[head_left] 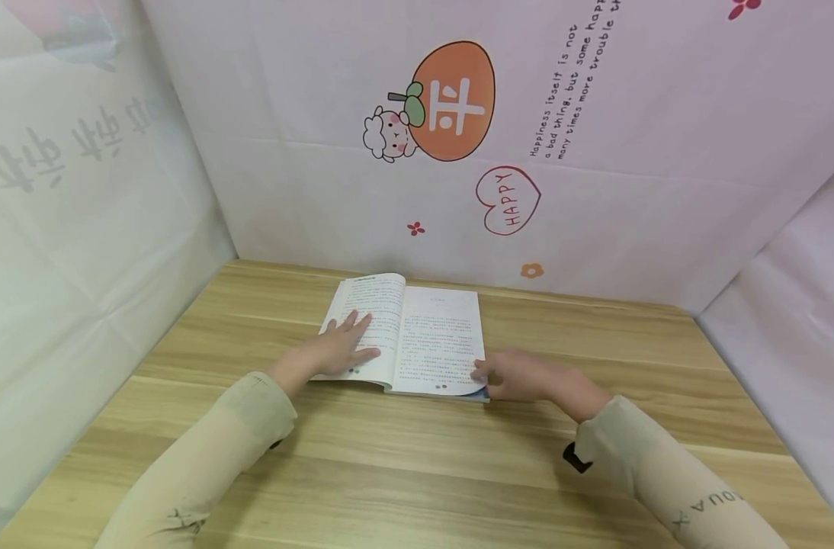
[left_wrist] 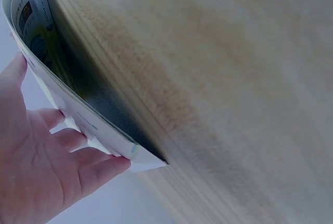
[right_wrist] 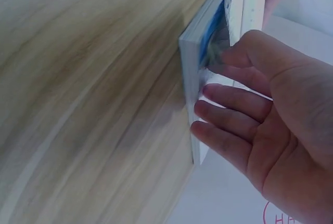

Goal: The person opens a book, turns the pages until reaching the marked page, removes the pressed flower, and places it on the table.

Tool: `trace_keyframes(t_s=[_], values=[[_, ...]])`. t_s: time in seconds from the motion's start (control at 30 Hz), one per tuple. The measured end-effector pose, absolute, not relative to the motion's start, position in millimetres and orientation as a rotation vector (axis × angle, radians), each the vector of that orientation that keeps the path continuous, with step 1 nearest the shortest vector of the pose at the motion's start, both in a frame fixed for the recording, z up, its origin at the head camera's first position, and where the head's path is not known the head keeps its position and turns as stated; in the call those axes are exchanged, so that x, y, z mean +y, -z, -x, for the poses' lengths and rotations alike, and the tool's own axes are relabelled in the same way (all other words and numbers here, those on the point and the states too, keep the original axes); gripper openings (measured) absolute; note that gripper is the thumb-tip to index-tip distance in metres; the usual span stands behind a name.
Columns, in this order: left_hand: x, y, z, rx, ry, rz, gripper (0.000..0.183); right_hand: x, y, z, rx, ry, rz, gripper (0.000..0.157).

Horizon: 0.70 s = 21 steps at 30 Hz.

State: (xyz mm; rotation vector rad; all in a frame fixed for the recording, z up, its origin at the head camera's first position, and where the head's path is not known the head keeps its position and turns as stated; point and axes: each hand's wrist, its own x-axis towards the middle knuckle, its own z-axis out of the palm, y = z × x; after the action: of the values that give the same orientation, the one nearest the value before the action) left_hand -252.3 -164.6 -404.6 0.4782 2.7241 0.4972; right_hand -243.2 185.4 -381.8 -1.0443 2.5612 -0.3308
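An open book (head_left: 434, 320) lies on the table, printed text on both facing pages. On its left page (head_left: 379, 297), which bows upward near the spine, my left hand (head_left: 338, 349) rests with spread fingers. The left wrist view shows that hand (left_wrist: 57, 156) flat against the page, and the book's left side (left_wrist: 86, 112) arching off the wood. At the lower right corner my right hand (head_left: 516, 374) pinches the edge of the right page between thumb and index finger. In the right wrist view, that hand (right_wrist: 276, 104) has its other fingers along the page stack (right_wrist: 191, 73). A blue patch (right_wrist: 210, 26) shows beneath the lifted corner.
The wooden table (head_left: 417, 473) extends around the book. Behind it stands a white printed cloth (head_left: 307, 191) with cartoon figures and lettering, and similar cloth hangs at the left (head_left: 94, 252) and right (head_left: 794, 305). A black band (head_left: 577, 457) shows by the right sleeve.
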Motion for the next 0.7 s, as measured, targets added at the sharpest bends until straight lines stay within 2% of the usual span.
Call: trace_keyframes(t_s=[0.37, 0.7], values=[[-165.3, 405.7, 253.7, 2.725, -0.485, -0.487, 0.081, 187.9, 392.4, 244.8, 2.72, 0.299, 1.137, 0.026], [-165.3, 407.1, 254.4, 2.713, -0.496, -0.501, 0.081, 173.8, 395.7, 257.2, 2.87, 0.349, 0.876, 0.025]])
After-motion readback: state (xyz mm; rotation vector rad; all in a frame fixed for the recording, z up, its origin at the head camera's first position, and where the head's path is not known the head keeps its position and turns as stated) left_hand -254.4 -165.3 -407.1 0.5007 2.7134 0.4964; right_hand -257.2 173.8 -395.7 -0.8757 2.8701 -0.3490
